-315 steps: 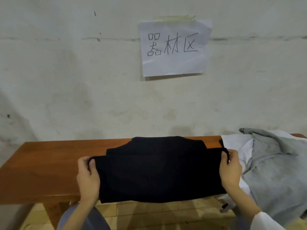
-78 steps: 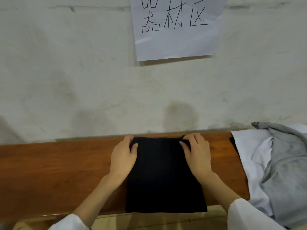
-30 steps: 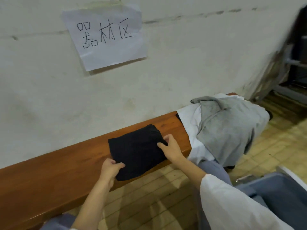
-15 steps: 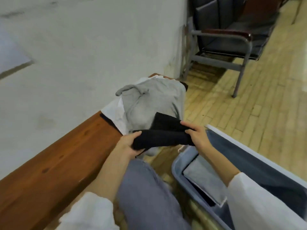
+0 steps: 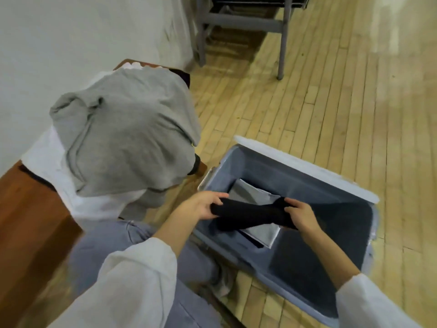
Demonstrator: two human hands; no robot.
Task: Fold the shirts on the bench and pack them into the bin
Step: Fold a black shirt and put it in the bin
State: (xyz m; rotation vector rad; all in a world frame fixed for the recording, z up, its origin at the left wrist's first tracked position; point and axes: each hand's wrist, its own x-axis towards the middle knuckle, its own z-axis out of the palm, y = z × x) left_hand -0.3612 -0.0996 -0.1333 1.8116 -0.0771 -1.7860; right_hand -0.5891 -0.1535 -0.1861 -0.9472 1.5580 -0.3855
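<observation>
A folded black shirt [image 5: 250, 215] hangs between both hands, just above the open blue-grey bin [image 5: 305, 159] on the floor. My left hand [image 5: 201, 205] grips its left end and my right hand [image 5: 301, 215] grips its right end. Inside the bin a folded grey shirt [image 5: 253, 197] lies flat, partly hidden by the black one. On the wooden bench [image 5: 28, 209] at the left, a crumpled grey shirt [image 5: 127, 133] lies on top of a white shirt [image 5: 45, 157].
A grey metal chair frame [image 5: 241, 24] stands at the top by the white wall. The floor [image 5: 331, 95] is pale wood strips. My knees in grey trousers [image 5: 113, 247] sit between bench and bin.
Both hands lifted the folded black shirt off the bench and carried it right and down over the bin. The view swung from the wall to the bin.
</observation>
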